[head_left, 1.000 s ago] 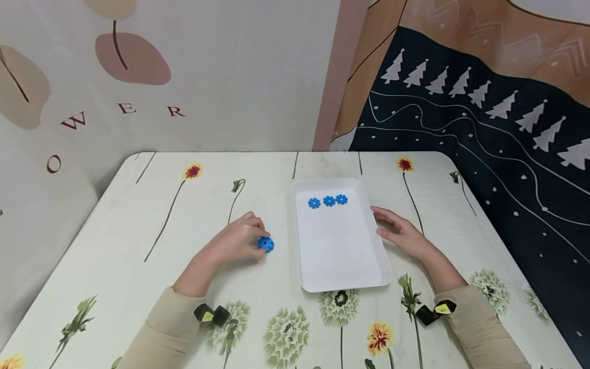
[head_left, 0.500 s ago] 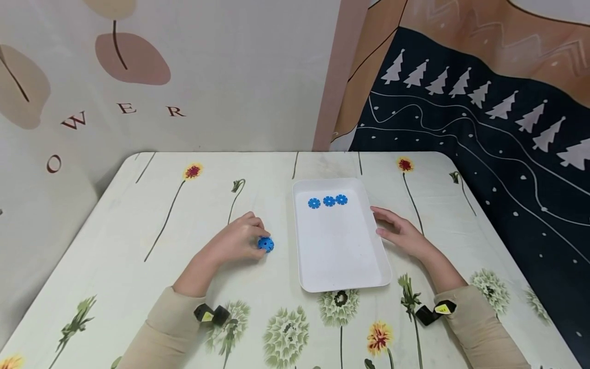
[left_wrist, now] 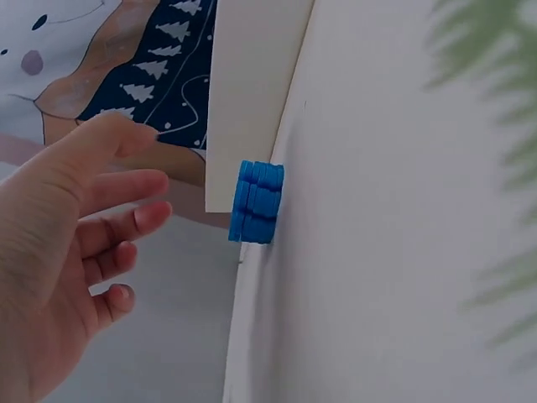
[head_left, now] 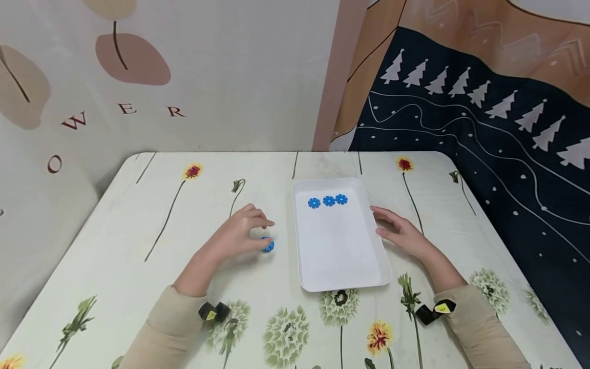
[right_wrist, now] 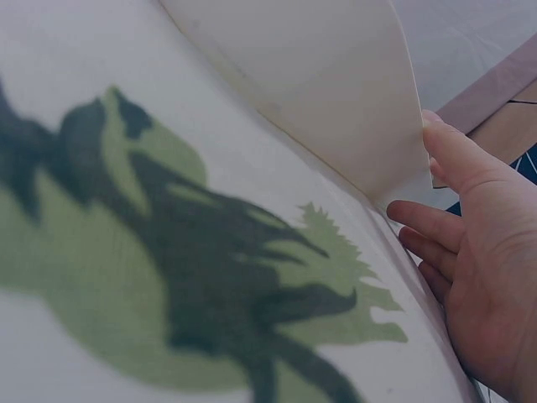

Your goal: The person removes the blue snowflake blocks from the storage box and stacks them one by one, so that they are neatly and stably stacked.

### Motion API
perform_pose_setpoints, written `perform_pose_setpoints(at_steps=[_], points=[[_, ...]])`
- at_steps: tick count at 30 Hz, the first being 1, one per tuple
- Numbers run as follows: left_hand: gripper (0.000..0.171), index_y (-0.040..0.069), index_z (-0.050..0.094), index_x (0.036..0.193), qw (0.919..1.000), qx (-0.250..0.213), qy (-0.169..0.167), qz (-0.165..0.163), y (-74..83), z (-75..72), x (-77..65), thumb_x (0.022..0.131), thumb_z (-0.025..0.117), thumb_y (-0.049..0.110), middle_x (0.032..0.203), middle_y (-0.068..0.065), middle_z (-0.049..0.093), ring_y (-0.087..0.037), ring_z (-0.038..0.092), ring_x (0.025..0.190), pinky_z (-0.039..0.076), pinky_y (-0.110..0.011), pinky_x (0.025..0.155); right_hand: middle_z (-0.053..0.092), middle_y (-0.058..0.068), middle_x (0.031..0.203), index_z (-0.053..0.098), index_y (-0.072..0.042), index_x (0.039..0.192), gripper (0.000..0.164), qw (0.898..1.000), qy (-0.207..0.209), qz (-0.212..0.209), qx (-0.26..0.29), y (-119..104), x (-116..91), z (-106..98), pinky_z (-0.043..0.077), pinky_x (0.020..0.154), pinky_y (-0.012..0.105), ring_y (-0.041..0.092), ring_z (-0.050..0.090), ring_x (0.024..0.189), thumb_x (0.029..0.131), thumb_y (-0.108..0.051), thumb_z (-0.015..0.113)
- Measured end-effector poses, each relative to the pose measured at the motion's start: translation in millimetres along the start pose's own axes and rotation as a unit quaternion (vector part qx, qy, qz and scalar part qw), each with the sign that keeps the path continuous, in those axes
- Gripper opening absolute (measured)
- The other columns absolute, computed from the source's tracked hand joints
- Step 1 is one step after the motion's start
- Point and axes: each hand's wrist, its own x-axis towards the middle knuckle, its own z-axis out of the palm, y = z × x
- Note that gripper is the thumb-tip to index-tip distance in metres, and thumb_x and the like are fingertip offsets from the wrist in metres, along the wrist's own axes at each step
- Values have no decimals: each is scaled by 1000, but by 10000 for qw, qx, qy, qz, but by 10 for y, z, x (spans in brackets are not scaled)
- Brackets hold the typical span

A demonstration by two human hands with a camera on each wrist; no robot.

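Observation:
A small stack of blue notched plastic discs (head_left: 269,247) stands on the table, partly covered by my left thumb in the head view. My left hand (head_left: 239,233) hovers just over it, thumb and index finger spread apart. In the left wrist view a gap shows between the fingers and the blue disc stack (left_wrist: 258,203). To the right lies a white tray (head_left: 341,251) with three blue notched discs (head_left: 329,201) in a row near its far end. My right hand (head_left: 401,233) rests at the tray's right side, its fingers loosely bent and touching the rim, as the right wrist view also shows.
A white tablecloth (head_left: 152,287) with printed flowers covers the table. A pale curtain with printed letters (head_left: 230,77) hangs behind, and a dark tree-patterned cloth (head_left: 465,123) hangs along the right edge.
My left hand has let go of the disc stack; its index finger has risen away and the thumb has opened. The stack stays put. My right hand and the tray have not moved.

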Motion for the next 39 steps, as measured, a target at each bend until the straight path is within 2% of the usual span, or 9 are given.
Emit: perform_pose_setpoints(at_steps=[8,15,20,28,35,39], points=[[33,4,73,107,9982,191,194,-539,180,-46,280,82,76,26,98,-4,66,-17,51,93,48,-33,75,38,22,144,35,-9,148,55,10000,5,32,36,13,6,2,24,106,51,38,33,134,97,-14,56],[35,3,71,111,9968,-65,217,-766,248,75,586,84,75,25,102,-6,68,-18,51,94,47,-33,78,38,22,145,35,-10,148,56,10000,3,44,59,24,3,10,24,106,52,38,33,134,97,-15,56],[37,4,70,112,9943,-219,66,-1040,239,216,793,83,76,27,105,-6,68,-17,49,96,45,-33,79,38,23,144,34,-10,149,56,10000,-23,26,59,22,4,14,24,106,53,39,33,134,98,-15,56],[39,7,72,112,9921,17,-167,-1245,164,422,1094,79,80,26,105,-4,69,-18,49,94,41,-32,80,38,22,145,34,-10,149,56,10000,-1,26,67,21,8,4,24,107,52,37,32,134,97,-15,56],[37,7,73,110,9899,170,-330,-1370,98,558,1254,78,81,24,105,-3,70,-19,49,96,37,-36,87,38,22,145,34,-11,149,56,10000,-9,54,59,24,5,5,23,107,52,38,32,134,97,-15,56],[39,9,73,110,9861,253,-376,-1595,53,622,1308,76,83,25,108,-3,69,-20,49,98,37,-35,86,38,22,145,35,-11,149,56,10000,-1,64,58,29,10,2,23,107,51,37,32,135,97,-16,56]])
